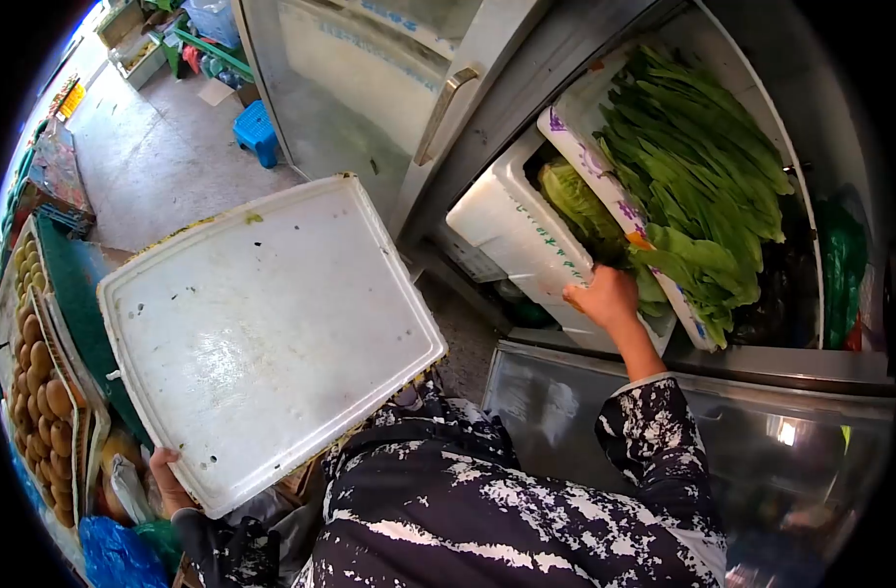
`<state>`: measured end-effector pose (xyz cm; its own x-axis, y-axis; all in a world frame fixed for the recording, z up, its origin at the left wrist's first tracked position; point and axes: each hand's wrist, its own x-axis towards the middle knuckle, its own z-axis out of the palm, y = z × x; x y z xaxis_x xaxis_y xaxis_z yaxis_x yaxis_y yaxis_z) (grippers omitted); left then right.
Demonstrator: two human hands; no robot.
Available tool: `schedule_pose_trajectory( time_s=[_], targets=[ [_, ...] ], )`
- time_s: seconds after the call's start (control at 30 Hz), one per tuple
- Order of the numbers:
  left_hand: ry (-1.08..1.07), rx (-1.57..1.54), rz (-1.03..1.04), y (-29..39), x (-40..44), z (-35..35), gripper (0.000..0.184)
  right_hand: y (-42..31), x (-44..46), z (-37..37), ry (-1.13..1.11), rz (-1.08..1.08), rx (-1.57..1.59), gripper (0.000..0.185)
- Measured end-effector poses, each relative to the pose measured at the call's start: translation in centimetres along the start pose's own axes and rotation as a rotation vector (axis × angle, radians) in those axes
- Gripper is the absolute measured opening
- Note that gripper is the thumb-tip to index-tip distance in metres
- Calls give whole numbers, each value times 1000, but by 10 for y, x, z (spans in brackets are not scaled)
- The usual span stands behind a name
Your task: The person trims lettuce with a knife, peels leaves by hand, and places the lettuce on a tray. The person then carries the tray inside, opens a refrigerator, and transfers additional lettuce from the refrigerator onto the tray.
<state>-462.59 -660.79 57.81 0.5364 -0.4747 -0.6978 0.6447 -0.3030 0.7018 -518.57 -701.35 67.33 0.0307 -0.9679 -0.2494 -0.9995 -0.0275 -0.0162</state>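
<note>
A large white foam lid (pixel 272 323) with dirt specks tilts across the left and middle of the view. My left hand (pixel 168 480) grips its lower left corner, the fingers partly hidden under it. My right hand (pixel 608 297) is closed over the rim of a white foam box (pixel 526 230) with green print, in the open cabinet. A green leafy head (pixel 577 204) lies inside that box. Against it stands another foam box (pixel 610 186) with purple print, heaped with long green leaves (pixel 693 157).
A glass door (pixel 360 88) with a metal handle stands open ahead; another glass door (pixel 762 441) is at the lower right. Brown eggs (pixel 46 402) in trays are at the left, near a blue bag (pixel 120 554). A blue stool (pixel 257 132) stands on the floor.
</note>
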Motion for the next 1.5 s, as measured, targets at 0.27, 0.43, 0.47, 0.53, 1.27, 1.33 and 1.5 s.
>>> schedule_pose_trajectory(
  time_s=[0.27, 0.43, 0.47, 0.53, 1.27, 1.33, 1.5],
  targets=[
    [-125, -10, -43, 33, 13, 10, 68, 12, -15, 32, 74, -115, 67, 36],
    [-189, -11, -23, 35, 26, 5, 68, 13, -23, 40, 38, -107, 109, 38],
    [-188, -10, -32, 35, 24, 8, 69, 13, -24, 39, 22, -101, 122, 38],
    [-189, -10, -33, 34, 21, 15, 70, 11, -19, 29, -6, -96, 107, 39],
    [-85, -8, 80, 26, -10, -57, 64, -8, -76, 42, 4, -149, 108, 36],
    [-25, 56, 164, 21, -8, -58, 64, -8, -76, 33, -38, -113, 114, 37],
    [-54, -8, 166, 21, -6, -73, 62, -18, -65, -19, 231, -154, 243, 49]
  ],
)
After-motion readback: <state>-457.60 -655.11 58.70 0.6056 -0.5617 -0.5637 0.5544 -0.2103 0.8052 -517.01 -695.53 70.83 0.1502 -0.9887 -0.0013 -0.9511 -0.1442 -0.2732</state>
